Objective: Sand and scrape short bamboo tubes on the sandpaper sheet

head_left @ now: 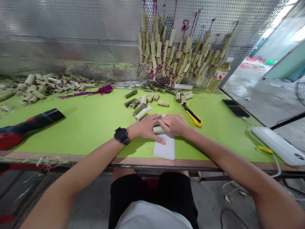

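A short, pale bamboo tube (158,129) lies across a folded white paper sheet (165,149) near the table's front edge. My left hand (148,128) reaches over the left side of the tube with its fingers stretched out and its thumb apart, resting on the paper. My right hand (175,124) is curled over the tube's right end, its fingers closed and partly hidden under the knuckles. Both hands meet at the top of the paper. Several cut bamboo tubes (141,114) lie just beyond my left hand. A yellow utility knife (193,117) is to the right of my right hand.
A red and black power tool (30,122) lies at left. Bamboo pieces (39,87) are heaped at back left beside purple string (102,90). Strung bamboo bundles (177,52) hang on the perforated metal panel (95,38). A bottle (219,76), phone (235,108) and white power strip (277,144) are at right.
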The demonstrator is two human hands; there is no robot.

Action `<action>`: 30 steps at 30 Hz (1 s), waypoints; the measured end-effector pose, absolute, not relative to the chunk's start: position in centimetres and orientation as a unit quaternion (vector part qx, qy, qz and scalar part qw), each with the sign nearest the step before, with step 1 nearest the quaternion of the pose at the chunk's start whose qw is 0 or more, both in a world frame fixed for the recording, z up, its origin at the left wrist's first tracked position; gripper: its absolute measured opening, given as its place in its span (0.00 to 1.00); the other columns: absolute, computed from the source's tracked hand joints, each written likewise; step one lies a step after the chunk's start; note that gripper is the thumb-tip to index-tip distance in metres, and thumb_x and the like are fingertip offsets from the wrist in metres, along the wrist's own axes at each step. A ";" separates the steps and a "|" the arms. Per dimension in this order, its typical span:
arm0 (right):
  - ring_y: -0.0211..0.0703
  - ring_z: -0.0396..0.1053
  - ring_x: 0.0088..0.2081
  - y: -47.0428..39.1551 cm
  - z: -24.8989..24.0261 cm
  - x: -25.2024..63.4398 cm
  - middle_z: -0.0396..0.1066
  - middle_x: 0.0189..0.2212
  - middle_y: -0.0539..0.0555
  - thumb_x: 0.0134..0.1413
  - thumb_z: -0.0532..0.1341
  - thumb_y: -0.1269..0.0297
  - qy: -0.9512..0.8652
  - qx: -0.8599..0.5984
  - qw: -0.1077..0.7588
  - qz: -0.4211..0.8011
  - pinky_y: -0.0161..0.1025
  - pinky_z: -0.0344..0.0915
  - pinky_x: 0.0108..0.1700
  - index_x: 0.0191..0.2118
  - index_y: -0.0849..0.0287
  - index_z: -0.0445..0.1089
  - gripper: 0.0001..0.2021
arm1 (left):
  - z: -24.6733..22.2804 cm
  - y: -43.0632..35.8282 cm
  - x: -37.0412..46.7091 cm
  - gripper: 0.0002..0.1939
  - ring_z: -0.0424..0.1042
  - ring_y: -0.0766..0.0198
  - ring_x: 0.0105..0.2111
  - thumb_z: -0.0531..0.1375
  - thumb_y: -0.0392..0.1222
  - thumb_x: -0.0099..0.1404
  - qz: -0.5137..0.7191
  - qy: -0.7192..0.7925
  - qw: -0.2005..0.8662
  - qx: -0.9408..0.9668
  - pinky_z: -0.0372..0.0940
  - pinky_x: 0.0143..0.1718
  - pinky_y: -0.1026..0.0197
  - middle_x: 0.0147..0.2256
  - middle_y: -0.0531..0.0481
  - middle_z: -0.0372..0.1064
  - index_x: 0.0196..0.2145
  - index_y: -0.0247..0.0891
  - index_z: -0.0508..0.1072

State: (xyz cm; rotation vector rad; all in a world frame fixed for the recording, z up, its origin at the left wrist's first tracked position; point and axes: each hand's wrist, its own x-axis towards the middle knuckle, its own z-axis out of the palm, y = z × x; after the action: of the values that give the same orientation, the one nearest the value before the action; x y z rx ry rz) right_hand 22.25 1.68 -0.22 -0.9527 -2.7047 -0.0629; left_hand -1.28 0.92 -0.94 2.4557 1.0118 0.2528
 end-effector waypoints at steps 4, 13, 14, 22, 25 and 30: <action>0.50 0.80 0.43 1.3 -0.6 22.2 0.89 0.43 0.61 0.83 0.56 0.60 -0.932 -0.320 0.168 -0.004 0.44 0.67 0.45 0.42 0.58 0.88 0.23 | -1.0 1.1 -1.2 0.72 0.52 0.29 0.83 0.72 0.88 0.55 0.104 0.348 0.247 0.898 0.46 0.83 0.31 0.84 0.34 0.50 0.83 0.43 0.61; 0.50 0.82 0.43 1.0 0.0 21.4 0.89 0.44 0.60 0.84 0.54 0.62 -0.906 -0.396 0.146 -0.021 0.44 0.70 0.50 0.45 0.57 0.89 0.24 | -0.7 1.0 -1.1 0.68 0.56 0.28 0.81 0.72 0.88 0.55 0.099 0.350 0.243 0.899 0.49 0.81 0.29 0.83 0.35 0.54 0.80 0.44 0.66; 0.50 0.82 0.41 1.4 0.1 21.6 0.89 0.42 0.60 0.85 0.53 0.62 -0.903 -0.408 0.132 -0.028 0.44 0.70 0.50 0.42 0.58 0.88 0.25 | -0.6 0.9 -1.1 0.70 0.56 0.27 0.81 0.72 0.89 0.55 0.094 0.357 0.243 0.897 0.49 0.81 0.28 0.83 0.34 0.53 0.81 0.43 0.65; 0.49 0.80 0.41 1.6 -0.5 21.7 0.89 0.43 0.60 0.84 0.54 0.61 -0.933 -0.320 0.160 -0.048 0.44 0.71 0.45 0.47 0.59 0.87 0.22 | -0.6 0.9 -1.0 0.61 0.58 0.28 0.80 0.73 0.86 0.57 0.108 0.336 0.235 0.906 0.50 0.81 0.31 0.81 0.35 0.59 0.75 0.43 0.72; 0.51 0.81 0.40 2.5 0.0 22.4 0.88 0.39 0.63 0.85 0.54 0.62 -0.918 -0.376 0.115 -0.054 0.42 0.68 0.40 0.43 0.60 0.87 0.24 | -0.6 0.8 -1.0 0.68 0.56 0.28 0.81 0.72 0.88 0.56 0.089 0.359 0.231 0.900 0.50 0.81 0.33 0.83 0.34 0.55 0.79 0.42 0.67; 0.51 0.80 0.38 2.4 0.0 22.3 0.87 0.37 0.63 0.85 0.53 0.63 -0.906 -0.402 0.104 -0.078 0.44 0.67 0.41 0.44 0.61 0.86 0.23 | -0.7 0.8 -1.0 0.69 0.54 0.28 0.81 0.72 0.88 0.55 0.085 0.367 0.233 0.897 0.47 0.82 0.31 0.84 0.35 0.52 0.81 0.44 0.63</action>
State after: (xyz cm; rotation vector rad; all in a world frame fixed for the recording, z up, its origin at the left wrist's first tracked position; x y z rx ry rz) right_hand 22.27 2.37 -0.04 -1.1868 -2.6724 -0.2314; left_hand -1.01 0.78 -0.72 2.4627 1.0070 0.2323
